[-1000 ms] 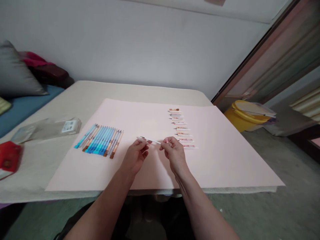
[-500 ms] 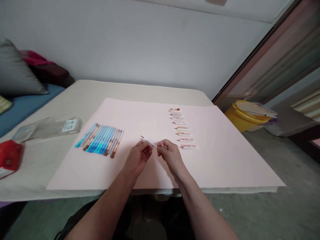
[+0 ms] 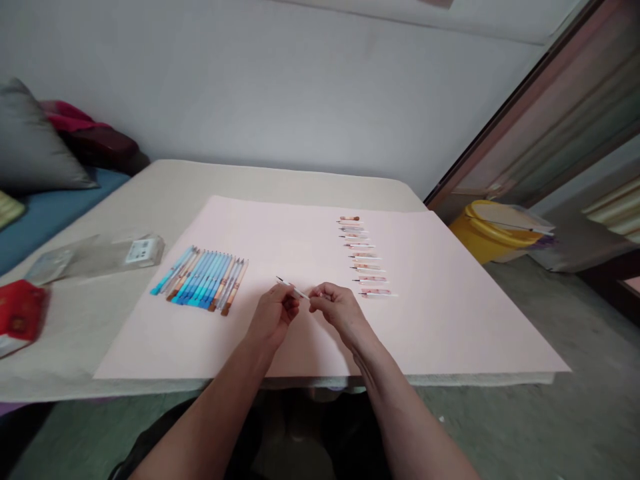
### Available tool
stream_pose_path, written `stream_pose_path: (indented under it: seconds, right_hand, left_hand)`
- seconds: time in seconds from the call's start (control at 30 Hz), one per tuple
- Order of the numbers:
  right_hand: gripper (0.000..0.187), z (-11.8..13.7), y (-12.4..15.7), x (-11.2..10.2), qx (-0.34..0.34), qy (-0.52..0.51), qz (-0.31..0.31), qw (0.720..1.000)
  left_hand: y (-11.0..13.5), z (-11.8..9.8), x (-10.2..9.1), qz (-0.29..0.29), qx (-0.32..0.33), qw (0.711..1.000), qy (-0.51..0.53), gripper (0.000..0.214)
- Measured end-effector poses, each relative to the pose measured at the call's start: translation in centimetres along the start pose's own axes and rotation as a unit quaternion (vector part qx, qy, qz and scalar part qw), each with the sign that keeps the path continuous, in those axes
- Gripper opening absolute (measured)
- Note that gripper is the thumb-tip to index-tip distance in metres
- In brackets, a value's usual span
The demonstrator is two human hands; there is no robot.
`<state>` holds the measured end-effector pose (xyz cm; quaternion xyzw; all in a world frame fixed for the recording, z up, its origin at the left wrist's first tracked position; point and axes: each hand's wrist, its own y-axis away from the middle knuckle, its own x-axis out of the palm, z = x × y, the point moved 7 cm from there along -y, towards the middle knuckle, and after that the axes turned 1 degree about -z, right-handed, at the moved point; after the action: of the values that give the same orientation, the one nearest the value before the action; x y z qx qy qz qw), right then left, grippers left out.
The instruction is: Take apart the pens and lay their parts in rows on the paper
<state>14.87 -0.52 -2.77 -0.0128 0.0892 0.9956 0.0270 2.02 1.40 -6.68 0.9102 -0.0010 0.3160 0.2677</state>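
Note:
My left hand (image 3: 278,305) pinches a slim white pen (image 3: 299,292) near its dark pointed tip, which sticks out to the upper left. At the pen's other end, the fingers of my right hand (image 3: 334,305) are closed on it. Both hands are just above a pale pink sheet (image 3: 425,337). Left of them lies a row of blue, brown and grey pens (image 3: 203,280), side by side. To the right, several slim white and pinkish pens (image 3: 370,269) form a spaced column, most with dark tips pointing left. A short brown piece (image 3: 349,219) tops that column.
A clear plastic sleeve with a white label (image 3: 141,251) and a red object (image 3: 21,309) lie on the table's left side. Beyond are a grey cushion (image 3: 40,143) and a wall. A yellow bucket (image 3: 480,233) stands on the floor at right.
Both hands have shifted slightly left with the pen, and its dark tip reaches a little further left and lower. The laid-out pens have not moved.

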Motion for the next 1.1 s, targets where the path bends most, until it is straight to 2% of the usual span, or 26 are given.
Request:
stream_pose_path:
  seconds: [0.17,0.23,0.4,0.57,0.67,0.83,1.0,1.1]
  right_hand:
    - [0.019,-0.4,-0.3,-1.1,0.019,-0.013,-0.063,0.998]
    - [0.022,-0.5,-0.5,-1.3,0.015,-0.013,-0.07,0.997]
    - [0.017,-1.0,-1.0,-0.9,-0.012,0.018,-0.047,0.999]
    - [0.008,-1.2,-1.0,-1.3,-0.063,0.081,-0.086,0.991]
    - [0.005,-1.1,-1.0,-1.3,-0.083,0.111,-0.087,0.987]
    - [0.016,-0.9,-1.0,-0.6,-0.071,0.099,-0.035,0.992]
    - [0.029,-1.3,-0.4,0.1,0.003,0.048,0.041,0.998]
    - [0.031,-1.6,-0.4,0.4,0.022,0.018,0.06,0.998]
  left_hand:
    - [0.0,0.4,0.1,0.007,-0.015,1.0,-0.021,0.007]
    - [0.1,0.9,0.3,0.012,-0.025,0.999,-0.035,0.007]
    - [0.6,2.2,0.9,0.033,-0.034,0.997,-0.062,0.012]
    - [1.2,3.1,1.6,0.054,-0.036,0.996,-0.068,0.019]
    - [1.3,3.4,1.8,0.064,-0.032,0.995,-0.075,0.023]
    - [1.1,3.3,1.4,0.053,-0.019,0.996,-0.068,0.025]
    - [0.7,2.9,1.1,0.045,-0.001,0.998,-0.05,0.019]
    - [0.6,2.8,1.1,0.044,-0.002,0.998,-0.045,0.016]
